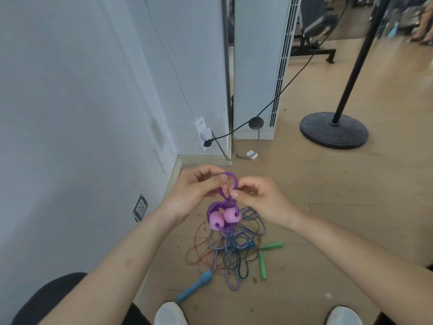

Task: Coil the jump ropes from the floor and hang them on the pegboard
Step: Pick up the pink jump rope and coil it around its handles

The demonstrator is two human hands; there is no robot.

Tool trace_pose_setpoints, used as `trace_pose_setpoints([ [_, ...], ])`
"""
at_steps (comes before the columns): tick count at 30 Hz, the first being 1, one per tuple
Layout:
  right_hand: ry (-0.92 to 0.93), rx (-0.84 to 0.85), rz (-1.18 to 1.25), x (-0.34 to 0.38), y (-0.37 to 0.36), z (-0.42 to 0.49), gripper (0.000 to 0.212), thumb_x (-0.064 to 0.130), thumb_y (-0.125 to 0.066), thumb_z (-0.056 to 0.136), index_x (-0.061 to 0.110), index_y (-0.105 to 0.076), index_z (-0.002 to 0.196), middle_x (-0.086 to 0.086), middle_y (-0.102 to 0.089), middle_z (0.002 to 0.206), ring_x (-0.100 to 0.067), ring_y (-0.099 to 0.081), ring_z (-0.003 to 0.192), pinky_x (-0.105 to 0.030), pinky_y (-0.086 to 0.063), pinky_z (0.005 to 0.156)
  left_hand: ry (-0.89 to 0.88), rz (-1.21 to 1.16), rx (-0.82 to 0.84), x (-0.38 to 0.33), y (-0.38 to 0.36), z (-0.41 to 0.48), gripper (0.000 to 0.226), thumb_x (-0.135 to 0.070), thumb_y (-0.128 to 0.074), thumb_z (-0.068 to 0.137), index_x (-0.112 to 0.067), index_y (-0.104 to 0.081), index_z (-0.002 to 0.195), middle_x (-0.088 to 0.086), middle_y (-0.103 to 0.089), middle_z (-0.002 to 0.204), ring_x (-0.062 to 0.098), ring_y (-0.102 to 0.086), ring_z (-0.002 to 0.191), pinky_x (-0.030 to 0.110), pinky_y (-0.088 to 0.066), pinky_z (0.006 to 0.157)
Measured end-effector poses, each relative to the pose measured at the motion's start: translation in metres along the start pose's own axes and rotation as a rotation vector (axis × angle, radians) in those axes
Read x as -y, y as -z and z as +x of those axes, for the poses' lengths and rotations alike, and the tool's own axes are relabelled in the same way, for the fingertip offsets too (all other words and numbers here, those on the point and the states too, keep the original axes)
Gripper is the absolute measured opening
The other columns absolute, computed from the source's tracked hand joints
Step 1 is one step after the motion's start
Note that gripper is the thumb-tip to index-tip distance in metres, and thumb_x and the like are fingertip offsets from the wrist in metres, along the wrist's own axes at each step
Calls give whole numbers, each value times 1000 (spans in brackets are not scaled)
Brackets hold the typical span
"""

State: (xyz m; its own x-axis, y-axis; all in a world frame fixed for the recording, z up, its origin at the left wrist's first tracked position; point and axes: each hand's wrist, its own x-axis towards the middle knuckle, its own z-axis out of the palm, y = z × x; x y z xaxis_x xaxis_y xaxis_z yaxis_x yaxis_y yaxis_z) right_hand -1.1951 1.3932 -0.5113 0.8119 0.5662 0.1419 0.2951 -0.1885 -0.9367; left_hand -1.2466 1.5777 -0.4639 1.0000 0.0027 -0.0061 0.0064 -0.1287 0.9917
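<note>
A purple jump rope (224,215) with two pink handles hangs as a coiled bundle in front of me. My left hand (199,192) pinches the rope's top loop between thumb and fingers. My right hand (260,195) pinches the same loop from the right side. Below on the wooden floor lies a tangled pile of ropes (234,245): a striped blue-white rope, a dark blue one and a thin red one. Blue handles (195,287) and green handles (263,265) stick out of the pile. No pegboard is in view.
A white wall (82,113) with a power strip and plugs (203,134) stands on the left. A white floor-standing unit (257,66) is behind. A black pole on a round base (334,131) stands at right. My white shoes (171,314) are at the bottom edge.
</note>
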Motion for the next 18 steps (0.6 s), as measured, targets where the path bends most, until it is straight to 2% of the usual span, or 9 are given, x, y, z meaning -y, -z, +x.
trace_pose_setpoints([
  [2,14,-25,45,9,-3,7,7,23,-68,91,21,-74,91,-15,-74,94,-22,-67,86,-53,-52,87,-8,-13,-51,-6,7,-3,11,-7,-62,95,-3,-72,97,9,-71,78,18,-68,76,25,-55,72],
  [4,21,-40,74,18,-4,16,6,13,-68,93,11,-73,93,-18,-73,93,-20,-65,81,-53,-53,84,-15,-28,-96,-13,13,-9,11,-6,-62,95,-3,-72,100,10,-72,80,17,-69,78,24,-55,72],
  [9,90,-53,98,54,-5,43,9,9,-69,92,16,-75,93,-6,-76,90,-15,-70,81,-39,-57,81,-48,-45,-222,-42,28,-21,15,2,-63,93,-2,-71,104,8,-76,85,14,-72,82,25,-58,79],
  [14,189,-48,204,113,-8,71,9,5,-67,92,10,-75,93,-9,-76,86,-12,-69,78,-27,-56,76,-80,24,-392,-90,47,-31,14,-7,-65,94,3,-71,102,17,-76,96,19,-70,79,26,-59,78],
  [18,313,-44,243,169,-16,95,9,4,-68,91,9,-75,91,-7,-76,80,-7,-67,70,-19,-54,70,-182,78,-503,-135,66,-44,13,-10,-66,95,1,-71,98,17,-76,93,21,-71,79,28,-60,79],
])
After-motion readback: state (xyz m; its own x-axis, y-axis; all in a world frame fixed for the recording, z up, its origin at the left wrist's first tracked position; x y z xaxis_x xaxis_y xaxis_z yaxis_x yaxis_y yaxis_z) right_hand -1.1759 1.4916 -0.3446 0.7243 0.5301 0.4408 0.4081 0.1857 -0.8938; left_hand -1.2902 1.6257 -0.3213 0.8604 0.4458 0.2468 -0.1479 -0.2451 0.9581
